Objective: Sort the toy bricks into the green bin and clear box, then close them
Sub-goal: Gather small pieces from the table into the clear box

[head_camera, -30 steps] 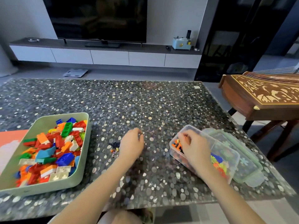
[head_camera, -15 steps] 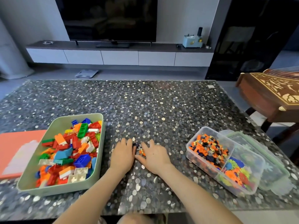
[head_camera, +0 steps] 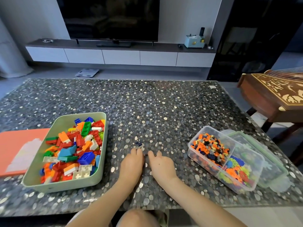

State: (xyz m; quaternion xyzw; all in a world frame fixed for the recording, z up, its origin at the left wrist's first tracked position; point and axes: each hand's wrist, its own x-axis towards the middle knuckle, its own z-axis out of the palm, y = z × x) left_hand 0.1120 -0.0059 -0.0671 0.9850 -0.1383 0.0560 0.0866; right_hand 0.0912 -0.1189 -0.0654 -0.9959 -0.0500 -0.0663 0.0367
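At the near edge of the pebble-patterned table [head_camera: 147, 104], both hands lie knuckles-up, side by side and just apart. The left hand [head_camera: 132, 163] has its fingers bent down to the tabletop, their tips touching a small cluster of loose dark-blue pieces [head_camera: 139, 144] at its 12 o'clock. The right hand [head_camera: 161, 164] also curls its fingers downward, with a tiny dark piece [head_camera: 146, 155] just beside its thumb. The backs of both hands hide the fingertips, so I cannot tell whether either one pinches anything.

At 9 o'clock from the hands stands the green bin [head_camera: 62, 185], uncovered and heaped with large toy bricks [head_camera: 73, 149] in red, orange, blue, green and white. A coral lid [head_camera: 14, 148] lies flat touching the bin's 9 o'clock side; the pale patch on it is too blurred to read.

At 3 o'clock sits the clear box [head_camera: 213, 171], uncovered. Its far compartment holds small orange, black and grey pieces [head_camera: 209, 145], its near one bright gear-like discs [head_camera: 237, 171]. The green-rimmed clear lid [head_camera: 268, 161] lies against the box's 3 o'clock side.

Beyond the table at 12 o'clock a dark television [head_camera: 108, 17] stands on a low console, a bathroom scale [head_camera: 87, 72] lies on the floor, and an inlaid wooden zither [head_camera: 275, 94] stands at 2 o'clock.
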